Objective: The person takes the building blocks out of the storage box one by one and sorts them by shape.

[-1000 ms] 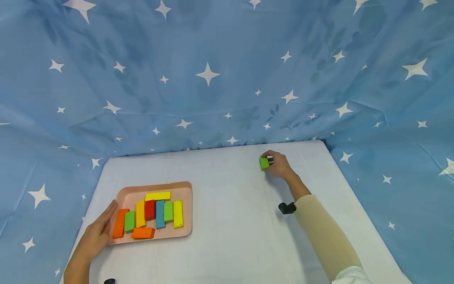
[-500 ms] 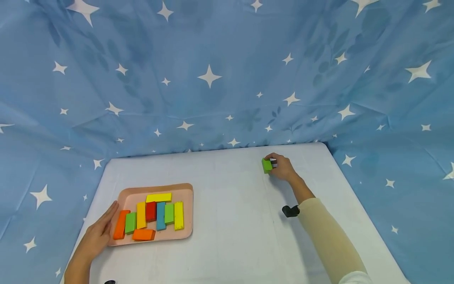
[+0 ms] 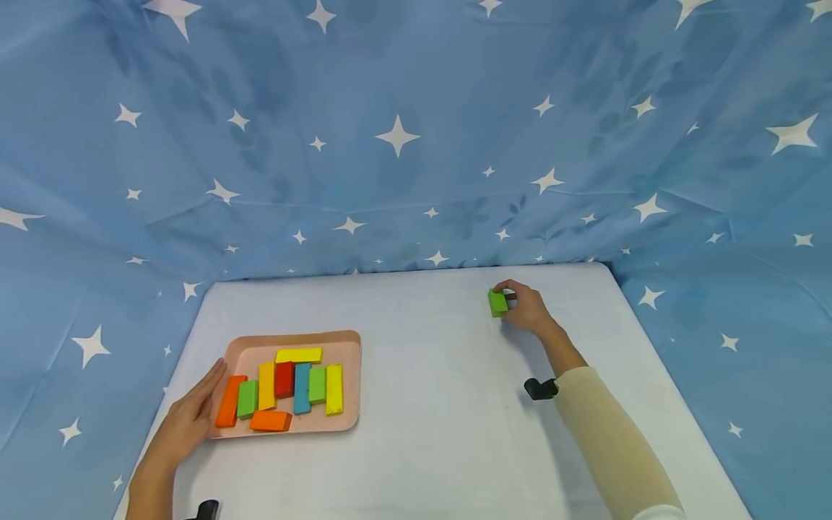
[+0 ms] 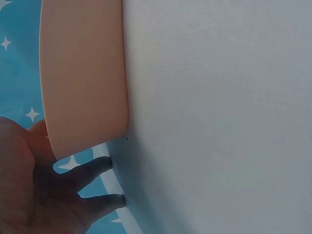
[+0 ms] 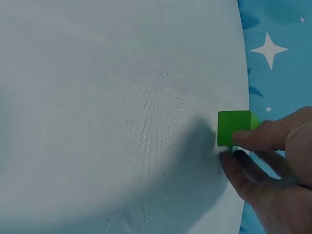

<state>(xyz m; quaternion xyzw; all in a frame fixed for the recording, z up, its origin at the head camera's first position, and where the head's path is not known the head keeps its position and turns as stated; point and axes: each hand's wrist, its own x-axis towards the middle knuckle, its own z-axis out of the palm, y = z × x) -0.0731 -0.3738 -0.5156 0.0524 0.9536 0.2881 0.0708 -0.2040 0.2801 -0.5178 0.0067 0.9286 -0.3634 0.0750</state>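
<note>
Near the back of the white table, my right hand (image 3: 529, 310) pinches a green block (image 3: 497, 303) between thumb and fingers. The right wrist view shows the thumb on one face of this green block (image 5: 231, 122), with fingertips below. My left hand (image 3: 180, 427) lies along the left side of a pink tray (image 3: 347, 415), its fingers fairly straight and touching the rim. In the left wrist view, part of that hand goes out of sight behind the tray wall (image 4: 85, 83). Inside the tray lie several blocks, including a red block (image 3: 284, 379) and a blue block (image 3: 302, 388).
The white tabletop (image 3: 422, 404) stretches between the tray and my right hand. A blue curtain (image 3: 416, 180) with white stars hangs behind the table and along its sides. A black fitting (image 3: 541, 389) sticks out at my right wrist.
The whole head view has shifted slightly, with tray and hands appearing a little further right. My right hand keeps its pinch on the green block; the left hand stays at the tray.
</note>
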